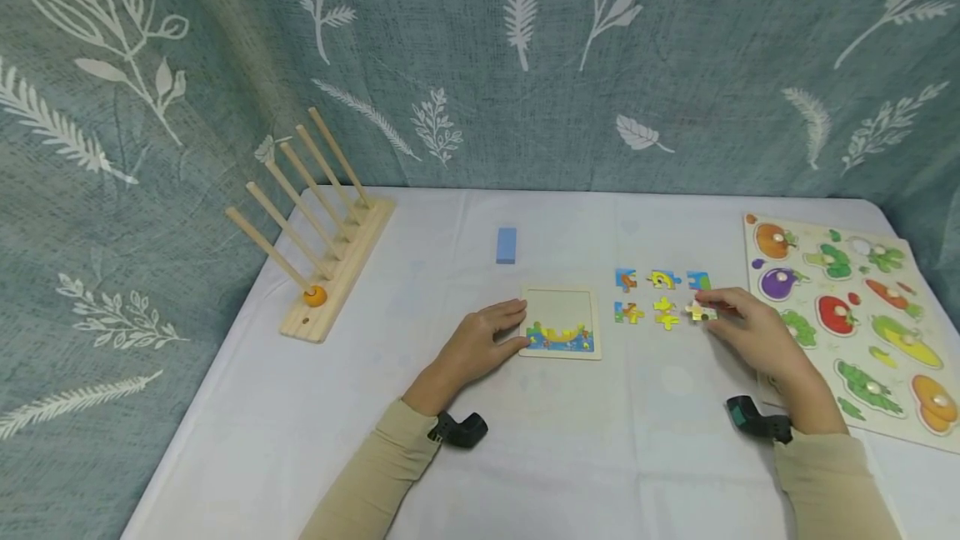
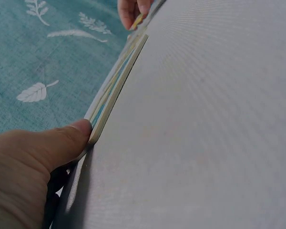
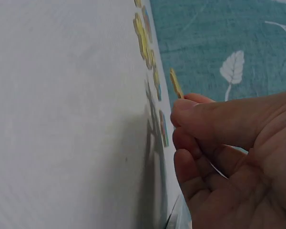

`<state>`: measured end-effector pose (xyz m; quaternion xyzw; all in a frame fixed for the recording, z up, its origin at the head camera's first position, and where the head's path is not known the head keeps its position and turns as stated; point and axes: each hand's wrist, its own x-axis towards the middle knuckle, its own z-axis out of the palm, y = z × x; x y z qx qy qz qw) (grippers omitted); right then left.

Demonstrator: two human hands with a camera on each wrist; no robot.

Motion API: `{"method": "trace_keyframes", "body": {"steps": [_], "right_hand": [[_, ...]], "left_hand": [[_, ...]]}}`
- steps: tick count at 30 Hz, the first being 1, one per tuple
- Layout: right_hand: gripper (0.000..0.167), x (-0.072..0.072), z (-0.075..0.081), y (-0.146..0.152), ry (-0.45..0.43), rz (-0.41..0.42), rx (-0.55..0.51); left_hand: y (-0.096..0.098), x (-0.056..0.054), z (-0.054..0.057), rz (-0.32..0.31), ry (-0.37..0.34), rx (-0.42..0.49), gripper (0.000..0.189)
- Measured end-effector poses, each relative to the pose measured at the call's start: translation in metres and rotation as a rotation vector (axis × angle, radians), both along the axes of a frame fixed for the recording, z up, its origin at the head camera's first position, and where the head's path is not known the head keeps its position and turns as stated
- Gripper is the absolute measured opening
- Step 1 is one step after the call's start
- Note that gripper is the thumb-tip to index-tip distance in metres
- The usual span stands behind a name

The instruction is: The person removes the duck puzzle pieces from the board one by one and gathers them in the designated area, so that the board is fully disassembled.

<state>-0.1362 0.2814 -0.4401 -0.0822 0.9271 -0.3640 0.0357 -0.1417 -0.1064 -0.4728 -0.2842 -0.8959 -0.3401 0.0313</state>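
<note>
In the head view my left hand (image 1: 476,344) rests at the left side of a small wooden puzzle tray (image 1: 558,294), thumb and fingertips on its edge. Pieces with blue and yellow print fill the tray's bottom rows; above them the board is bare. In the left wrist view the thumb (image 2: 74,136) lies against a tray corner. My right hand (image 1: 753,336) pinches a yellow jigsaw piece (image 3: 175,82) between thumb and fingers, lifted off the cloth in the right wrist view. Several loose jigsaw pieces (image 1: 664,280) lie in two rows between the tray and this hand.
A wooden rack with upright pegs (image 1: 337,265) stands at the left, an orange bead (image 1: 315,296) at its front peg. Behind the tray lies a blue block (image 1: 506,246). A vegetable peg puzzle board (image 1: 813,357) lies at the right, partly under my right hand. A patterned curtain (image 1: 480,65) hangs behind.
</note>
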Motion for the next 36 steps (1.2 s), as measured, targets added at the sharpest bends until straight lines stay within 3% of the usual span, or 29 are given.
{"method": "trace_keyframes", "body": {"steps": [14, 26, 36], "right_hand": [[0.034, -0.003, -0.009, 0.005, 0.005, 0.020, 0.056], [0.039, -0.003, -0.003, 0.002, -0.027, 0.008, 0.064], [0.042, 0.000, 0.000, -0.020, 0.044, 0.074, 0.031]], "left_hand": [[0.001, 0.000, 0.002, 0.003, -0.005, -0.005, 0.047], [0.002, 0.000, 0.004, 0.006, -0.001, 0.008, 0.046], [-0.001, 0.005, 0.007, -0.043, -0.015, -0.096, 0.055]]}}
